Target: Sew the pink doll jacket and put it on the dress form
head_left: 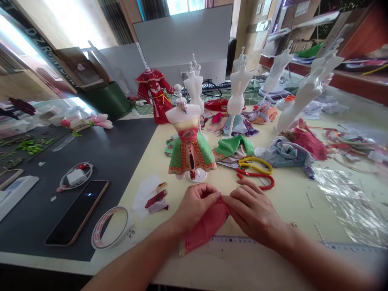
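Observation:
A piece of red fabric (pixel 207 226) with a pale trim along its lower left end hangs between my hands over the table's front. My left hand (pixel 198 204) pinches its upper edge between thumb and forefinger. Close beside it, my right hand (pixel 253 206) grips the same edge with fingers pressed together. Just beyond stands a small dress form (pixel 183 115) wearing a green and pink skirt (pixel 194 151) with a red waistband. Scissors (pixel 254 165) with yellow and red handles lie past my right hand. A ruler (pixel 233 239) runs beneath the fabric, partly covered.
Bare white dress forms (pixel 239 89) and one in a red robe (pixel 156 95) stand behind. Fabric scraps (pixel 287 151) and silvery film (pixel 348 206) lie at right. On the left are a tape roll (pixel 110 228), a phone (pixel 79 212) and a charger with cable (pixel 76 176).

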Demonstrator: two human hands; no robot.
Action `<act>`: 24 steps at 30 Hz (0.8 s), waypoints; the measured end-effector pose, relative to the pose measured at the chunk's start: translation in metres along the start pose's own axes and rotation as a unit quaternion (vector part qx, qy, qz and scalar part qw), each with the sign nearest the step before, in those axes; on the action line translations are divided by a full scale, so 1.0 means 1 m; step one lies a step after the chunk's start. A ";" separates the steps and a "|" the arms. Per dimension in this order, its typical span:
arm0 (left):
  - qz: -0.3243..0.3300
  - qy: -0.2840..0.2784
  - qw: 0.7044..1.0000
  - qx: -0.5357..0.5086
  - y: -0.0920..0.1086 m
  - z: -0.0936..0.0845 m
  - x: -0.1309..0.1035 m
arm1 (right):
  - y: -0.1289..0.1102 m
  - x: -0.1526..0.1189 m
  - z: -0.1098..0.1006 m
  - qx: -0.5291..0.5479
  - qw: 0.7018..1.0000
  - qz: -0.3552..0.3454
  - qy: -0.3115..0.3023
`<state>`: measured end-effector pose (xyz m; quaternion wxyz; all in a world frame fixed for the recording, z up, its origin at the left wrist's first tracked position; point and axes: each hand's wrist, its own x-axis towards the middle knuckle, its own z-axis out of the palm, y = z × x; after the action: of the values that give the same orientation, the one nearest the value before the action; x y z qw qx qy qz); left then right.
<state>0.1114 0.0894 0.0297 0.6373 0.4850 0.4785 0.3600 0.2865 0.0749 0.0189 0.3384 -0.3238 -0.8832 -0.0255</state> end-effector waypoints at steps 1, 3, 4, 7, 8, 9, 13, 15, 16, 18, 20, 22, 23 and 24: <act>0.002 0.001 1.000 0.006 0.000 0.000 0.000 | 0.000 0.000 0.000 0.002 1.000 0.001 -0.002; 0.005 0.006 1.000 0.015 0.000 0.000 0.000 | 0.000 0.000 0.000 0.006 1.000 0.007 -0.007; 0.006 0.009 1.000 0.018 0.000 0.001 0.000 | 0.000 0.000 0.001 0.008 1.000 0.011 -0.011; 0.006 0.011 1.000 0.021 0.000 0.002 0.000 | 0.000 0.001 0.001 0.009 1.000 0.020 -0.014; 0.004 0.010 1.000 0.019 -0.001 0.002 0.000 | 0.000 0.002 0.001 0.015 1.000 0.024 -0.012; 0.002 0.008 1.000 0.017 -0.001 0.002 0.000 | 0.000 0.002 0.001 0.026 0.999 0.031 -0.011; 0.005 0.018 1.000 0.006 -0.001 -0.002 0.002 | 0.001 0.000 -0.002 0.079 0.991 0.105 -0.024; 0.011 0.024 1.000 0.003 0.000 -0.003 0.003 | 0.002 -0.002 -0.006 0.101 0.984 0.141 -0.044; 0.015 0.025 1.000 0.004 0.000 -0.004 0.003 | 0.003 -0.003 -0.007 0.113 0.980 0.155 -0.056; 0.028 0.025 0.999 0.012 0.000 -0.004 0.003 | 0.006 -0.003 -0.011 0.136 0.970 0.180 -0.085; 0.048 0.024 0.998 0.026 0.000 -0.005 0.004 | 0.008 -0.002 -0.016 0.153 0.960 0.197 -0.124; 0.068 0.024 0.996 0.043 -0.001 -0.005 0.004 | 0.010 0.001 -0.020 0.168 0.951 0.206 -0.157; 0.078 0.024 0.995 0.052 -0.001 -0.005 0.005 | 0.010 0.002 -0.021 0.176 0.948 0.206 -0.165; 0.087 0.023 0.994 0.059 -0.002 -0.005 0.005 | 0.010 0.003 -0.022 0.187 0.947 0.202 -0.164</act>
<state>0.1076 0.0949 0.0258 0.5627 0.5528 0.4696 0.3966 0.3037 0.0785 0.0354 0.2410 -0.4264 -0.8314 0.2625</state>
